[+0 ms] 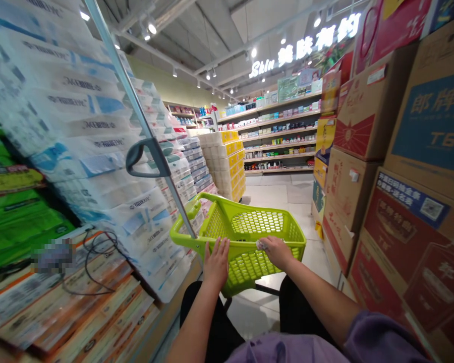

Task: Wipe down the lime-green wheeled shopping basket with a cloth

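A lime-green shopping basket (249, 214) on wheels stands in front of my knees, its slotted inside showing. From its left end rises a slanted silver pole (136, 101) with a dark grey handle (151, 159). My left hand (216, 262) lies on the near rim, fingers stretched flat over its edge. Farther right along the same rim, my right hand (279, 253) is closed on a small crumpled white tissue (262, 245), pressed against the plastic. The tissue is mostly hidden by the fingers.
Stacked tissue packs (79, 101) line the left side, with orange-and-white boxes (98, 302) and a black cable (98, 262) lower down. Cartons (408, 217) are piled close on the right. Tiled floor (272, 194) leads to product shelves (280, 133) at the back.
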Demonstrator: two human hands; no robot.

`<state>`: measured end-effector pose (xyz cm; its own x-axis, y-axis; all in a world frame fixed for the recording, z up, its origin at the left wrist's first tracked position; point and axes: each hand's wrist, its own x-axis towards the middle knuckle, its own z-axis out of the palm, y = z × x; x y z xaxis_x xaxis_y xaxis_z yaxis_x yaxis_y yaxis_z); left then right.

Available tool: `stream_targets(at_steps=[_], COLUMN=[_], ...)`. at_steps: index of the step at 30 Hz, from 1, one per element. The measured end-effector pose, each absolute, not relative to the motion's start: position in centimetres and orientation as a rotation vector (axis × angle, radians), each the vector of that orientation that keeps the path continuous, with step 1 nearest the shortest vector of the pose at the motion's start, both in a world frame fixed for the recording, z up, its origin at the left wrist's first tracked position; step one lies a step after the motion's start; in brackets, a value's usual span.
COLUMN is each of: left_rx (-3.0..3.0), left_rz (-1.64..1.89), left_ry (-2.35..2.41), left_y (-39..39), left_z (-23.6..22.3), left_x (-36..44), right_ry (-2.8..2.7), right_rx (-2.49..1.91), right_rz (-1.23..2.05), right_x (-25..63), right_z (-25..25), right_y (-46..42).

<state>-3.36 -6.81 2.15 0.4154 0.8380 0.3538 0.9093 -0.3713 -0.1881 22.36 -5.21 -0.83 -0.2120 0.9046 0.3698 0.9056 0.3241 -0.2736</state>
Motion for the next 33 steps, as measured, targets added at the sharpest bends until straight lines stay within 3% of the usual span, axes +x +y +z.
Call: stream_targets(at_steps=[6, 11, 20, 28, 33], left_rx=[-2.327, -2.328, -2.358, -2.347, -2.313], left_rz=[-0.335, -0.286, -0.351, -0.378, -0.355], left_ry=[-1.572, -1.591, -1.534, -1.490, -1.488], left_y=[-6.5, -6.7, -7.7, -8.3, -8.4], left_z=[3.1, 3.8, 2.8, 2.6, 2.5], left_x=[-1.7, -0.7, -1.5, -0.9, -1.1], right_ry=[-2.022, -2.125, -1.873, -2.075, -1.972], right_rx=[-1.720, -1.445, -1.745, -1.471, -1.502], right_rz=[0.100, 0.150, 0.143, 0.117, 0.298], right_x=[20.2, 15.0, 24.9, 15.5, 18.8], right_z=[0.6, 1.8, -1.1, 0.4, 0.3], right_y=[-4.6, -3.8, -3.8, -4.6, -4.0])
